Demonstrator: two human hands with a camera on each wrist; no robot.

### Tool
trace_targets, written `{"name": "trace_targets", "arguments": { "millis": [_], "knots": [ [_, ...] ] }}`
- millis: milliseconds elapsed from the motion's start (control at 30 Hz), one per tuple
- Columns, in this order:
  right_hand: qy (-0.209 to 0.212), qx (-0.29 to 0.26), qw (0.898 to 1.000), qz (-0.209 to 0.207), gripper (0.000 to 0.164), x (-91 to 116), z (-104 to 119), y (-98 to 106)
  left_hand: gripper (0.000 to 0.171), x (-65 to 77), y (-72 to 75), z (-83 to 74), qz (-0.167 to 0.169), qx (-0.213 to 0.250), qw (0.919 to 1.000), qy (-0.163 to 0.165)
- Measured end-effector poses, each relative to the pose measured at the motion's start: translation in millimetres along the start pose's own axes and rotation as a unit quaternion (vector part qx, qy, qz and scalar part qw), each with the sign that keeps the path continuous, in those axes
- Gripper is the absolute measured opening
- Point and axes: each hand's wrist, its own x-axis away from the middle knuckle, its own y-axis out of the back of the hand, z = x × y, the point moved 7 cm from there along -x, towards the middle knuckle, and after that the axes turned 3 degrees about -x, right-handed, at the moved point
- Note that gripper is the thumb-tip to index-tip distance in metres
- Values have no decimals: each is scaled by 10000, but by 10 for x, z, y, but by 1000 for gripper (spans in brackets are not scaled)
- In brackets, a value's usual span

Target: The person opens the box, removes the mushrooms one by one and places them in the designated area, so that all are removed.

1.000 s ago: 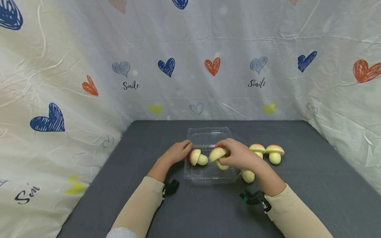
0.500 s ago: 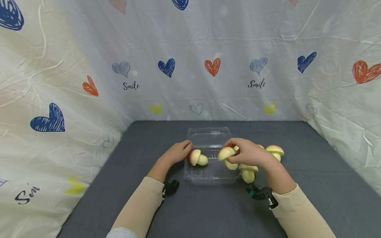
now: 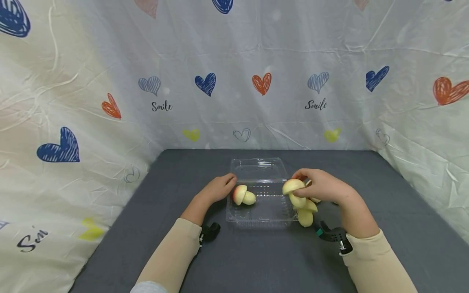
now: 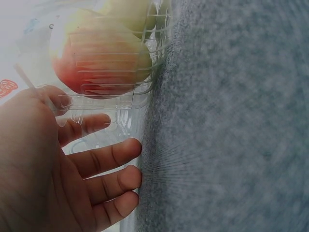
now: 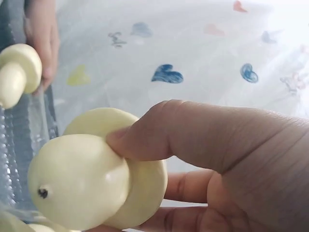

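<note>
My left hand (image 3: 219, 188) holds the left edge of a clear plastic clamshell box (image 3: 261, 211), its lid lying back. In the left wrist view, the thumb is at the rim and the other fingers spread beside the wall. One toy mushroom (image 3: 243, 195), with a red-and-cream cap and pale stem, lies on its side in the box's left part. At the box's right edge, my right hand (image 3: 324, 186) pinches another toy mushroom (image 5: 79, 181) by the cap, thumb on one side and fingers on the other. Its stem end, with a dark dot, faces the right wrist camera.
Just right of the box, below the held one, stands another mushroom (image 3: 305, 215). More mushroom parts (image 3: 314, 200) are mostly hidden behind the right hand. A dark grey cloth (image 3: 256, 260) covers the table, and a white curtain (image 3: 234, 110) with printed hearts hangs behind.
My right hand has moved right with the mushroom, from over the box to its right edge, now covering the mushrooms farther back. My left hand stays at the box's left edge.
</note>
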Motion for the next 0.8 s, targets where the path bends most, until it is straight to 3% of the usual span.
{"name": "trace_targets", "arguments": {
  "millis": [433,800],
  "knots": [
    [-251,26,9993,263,44,150,-270,171,47,6,5,-7,-32,-32,10000,-59],
    [-1070,-266,9928,474,53,274,-514,267,47,1,-4,4,-6,-14,10000,-39]
  ]
}}
